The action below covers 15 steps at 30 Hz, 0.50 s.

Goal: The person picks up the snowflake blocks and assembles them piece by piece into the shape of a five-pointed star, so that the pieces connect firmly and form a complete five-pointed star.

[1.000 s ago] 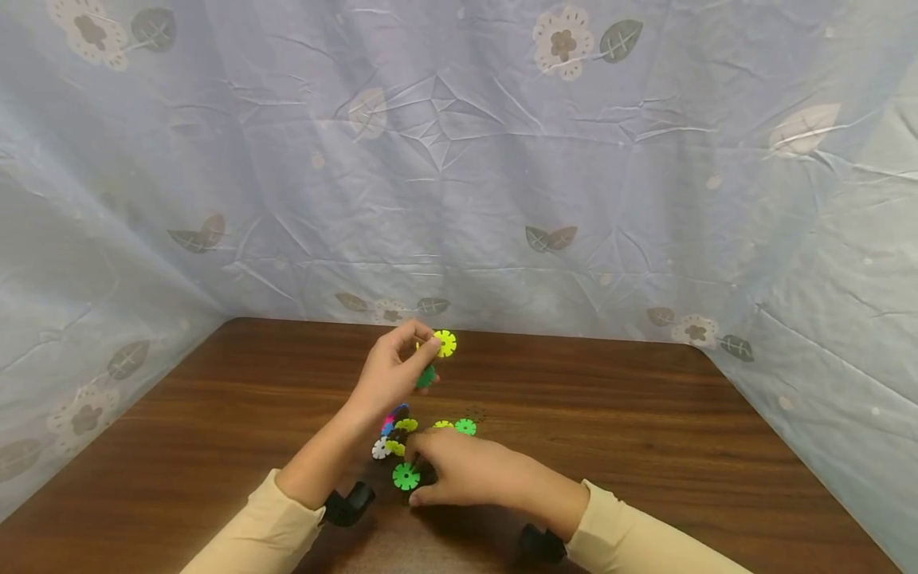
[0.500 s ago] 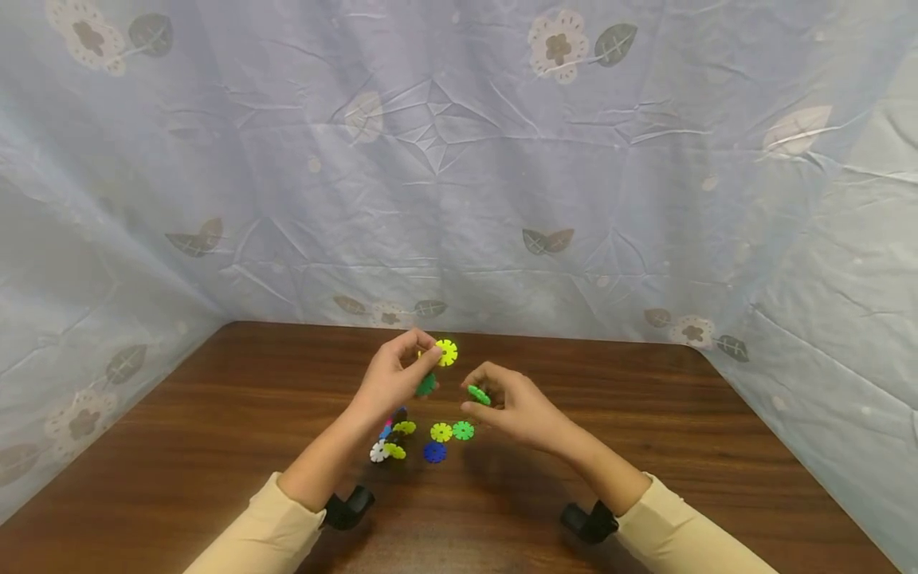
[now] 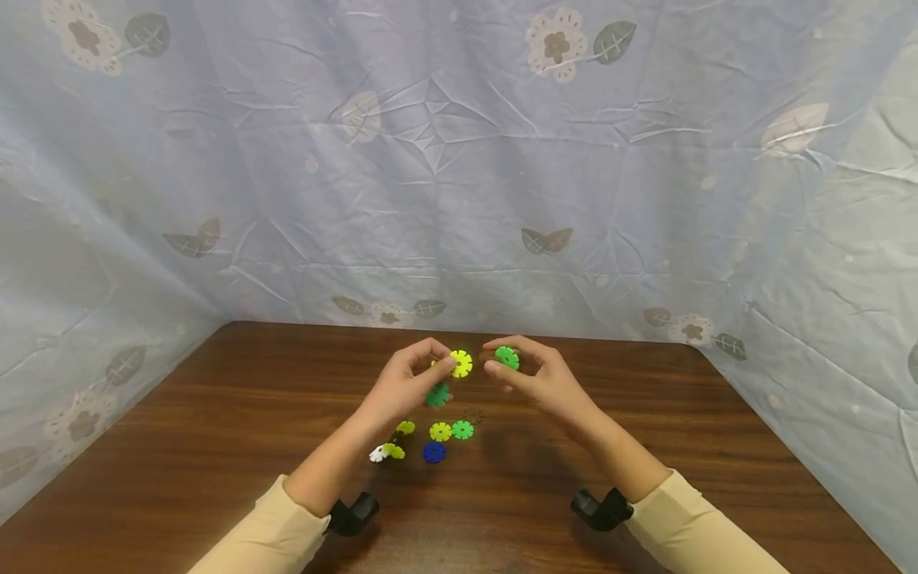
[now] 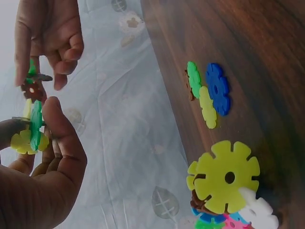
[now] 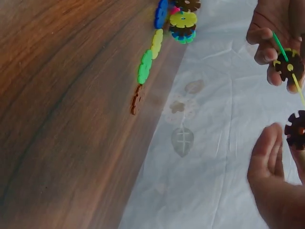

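Observation:
My left hand (image 3: 402,388) pinches a cluster of joined notched plastic discs above the table: a yellow disc (image 3: 462,363), a green disc (image 3: 438,395) and a brown disc (image 5: 287,67). Facing it a short gap to the right, my right hand (image 3: 551,381) holds a green disc (image 3: 507,358) between thumb and fingers. A second brown disc (image 5: 296,130) is with that green one; fingers partly cover where they meet. The two hands' pieces stand apart in the head view.
Below on the wooden table (image 3: 645,446) lie loose notched discs: yellow (image 3: 441,431), green (image 3: 462,430), blue (image 3: 433,453) and brown (image 5: 137,100). Left of them is a mixed pile with a white disc (image 4: 258,209) and a large-looking yellow disc (image 4: 219,176). A patterned cloth (image 3: 459,199) hangs behind.
The right hand has lifted the green disc off the table, rising and moving right to face the left hand. The left hand, still holding its cluster, has shifted slightly right and down.

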Each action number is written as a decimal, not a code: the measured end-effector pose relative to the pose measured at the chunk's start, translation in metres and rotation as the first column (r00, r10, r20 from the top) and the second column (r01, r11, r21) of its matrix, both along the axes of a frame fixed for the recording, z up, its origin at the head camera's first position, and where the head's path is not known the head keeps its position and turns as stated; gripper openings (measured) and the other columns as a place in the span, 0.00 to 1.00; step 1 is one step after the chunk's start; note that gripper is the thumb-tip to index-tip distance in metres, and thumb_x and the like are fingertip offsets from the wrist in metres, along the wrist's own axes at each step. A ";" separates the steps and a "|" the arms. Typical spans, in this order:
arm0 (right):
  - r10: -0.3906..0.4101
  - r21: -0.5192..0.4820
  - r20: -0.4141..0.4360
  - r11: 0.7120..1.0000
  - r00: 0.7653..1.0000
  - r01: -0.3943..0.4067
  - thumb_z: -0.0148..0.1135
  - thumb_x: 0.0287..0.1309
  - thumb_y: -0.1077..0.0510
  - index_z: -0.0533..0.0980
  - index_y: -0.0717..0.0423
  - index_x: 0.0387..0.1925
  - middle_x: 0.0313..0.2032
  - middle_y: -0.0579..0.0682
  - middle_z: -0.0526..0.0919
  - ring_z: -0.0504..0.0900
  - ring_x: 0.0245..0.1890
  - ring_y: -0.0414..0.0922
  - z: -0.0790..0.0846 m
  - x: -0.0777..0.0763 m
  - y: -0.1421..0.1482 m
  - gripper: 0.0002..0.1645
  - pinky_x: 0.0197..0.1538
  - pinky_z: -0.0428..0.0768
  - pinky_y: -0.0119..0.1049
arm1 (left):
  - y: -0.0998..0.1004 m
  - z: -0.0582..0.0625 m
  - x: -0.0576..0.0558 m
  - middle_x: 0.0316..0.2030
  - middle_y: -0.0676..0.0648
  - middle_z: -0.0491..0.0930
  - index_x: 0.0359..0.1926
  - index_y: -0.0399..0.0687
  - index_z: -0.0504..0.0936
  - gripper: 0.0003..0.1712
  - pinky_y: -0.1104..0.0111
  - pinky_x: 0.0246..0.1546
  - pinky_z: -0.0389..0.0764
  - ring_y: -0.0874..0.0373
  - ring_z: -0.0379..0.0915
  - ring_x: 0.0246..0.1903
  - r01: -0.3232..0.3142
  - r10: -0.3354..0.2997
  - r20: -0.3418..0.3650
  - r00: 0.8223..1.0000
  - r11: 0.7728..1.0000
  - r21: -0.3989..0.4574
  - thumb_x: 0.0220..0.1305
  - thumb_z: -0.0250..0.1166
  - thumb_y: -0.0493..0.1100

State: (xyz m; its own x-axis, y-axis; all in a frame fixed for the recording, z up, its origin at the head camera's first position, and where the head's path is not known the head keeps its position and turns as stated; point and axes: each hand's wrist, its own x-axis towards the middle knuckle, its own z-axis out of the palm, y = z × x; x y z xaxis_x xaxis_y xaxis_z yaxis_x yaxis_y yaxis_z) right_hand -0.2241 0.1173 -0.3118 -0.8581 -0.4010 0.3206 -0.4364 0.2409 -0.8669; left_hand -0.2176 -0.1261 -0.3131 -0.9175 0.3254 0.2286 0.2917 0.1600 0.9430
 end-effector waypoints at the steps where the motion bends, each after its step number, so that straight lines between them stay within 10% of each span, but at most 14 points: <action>1: 0.009 -0.033 0.029 0.999 1.000 -0.009 0.64 0.73 0.53 0.77 0.51 0.64 0.53 0.56 0.83 0.86 0.46 0.44 0.000 0.000 0.001 0.21 0.52 0.87 0.42 | 0.001 0.000 0.001 0.34 0.51 0.80 0.52 0.38 0.80 0.14 0.70 0.34 0.83 0.59 0.81 0.29 0.006 -0.006 0.011 1.000 1.000 0.001 0.80 0.59 0.45; 15: 0.176 -0.252 0.188 0.960 0.966 -0.125 0.61 0.75 0.59 0.66 0.71 0.70 0.51 0.46 0.86 0.89 0.50 0.41 0.000 0.002 0.006 0.30 0.60 0.86 0.38 | 0.009 0.003 0.009 0.40 0.50 0.81 0.50 0.38 0.79 0.14 0.68 0.37 0.86 0.58 0.86 0.31 0.093 -0.102 0.071 0.992 0.988 0.126 0.80 0.59 0.46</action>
